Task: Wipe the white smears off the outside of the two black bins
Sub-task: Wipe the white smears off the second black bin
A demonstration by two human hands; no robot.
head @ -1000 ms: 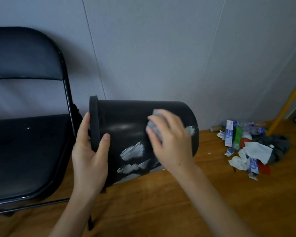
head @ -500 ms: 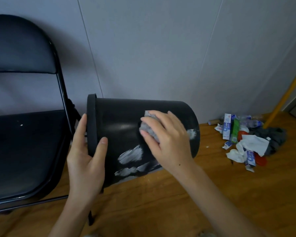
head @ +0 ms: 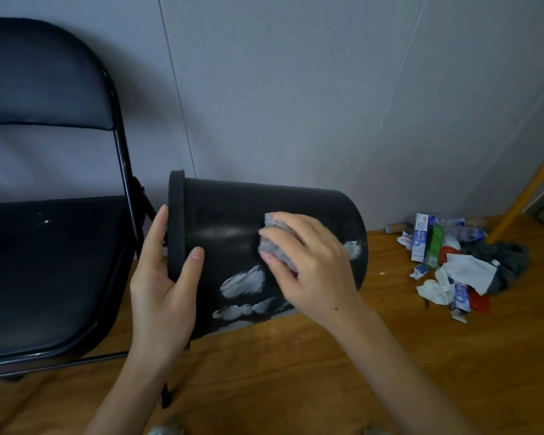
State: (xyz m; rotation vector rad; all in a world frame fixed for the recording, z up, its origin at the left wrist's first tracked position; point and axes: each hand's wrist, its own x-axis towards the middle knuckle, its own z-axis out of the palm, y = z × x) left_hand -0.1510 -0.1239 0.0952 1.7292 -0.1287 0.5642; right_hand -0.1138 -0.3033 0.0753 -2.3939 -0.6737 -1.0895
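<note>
Here right hand (head: 308, 265) presses cloth (head: 272, 243) against bin (head: 226, 221).

legible text: none | blue-and-white cartons (head: 420, 238) in litter right of the black bin (head: 233, 221): printing too small to read

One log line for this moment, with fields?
left hand: holds bin rim | right hand: presses grey cloth on bin | smears: remain

bin (head: 233, 224) on its side before the wall (head: 296, 89), folding chair (head: 51, 246) left of it, litter pile (head: 446, 265) right on the floor (head: 296, 372)
</note>
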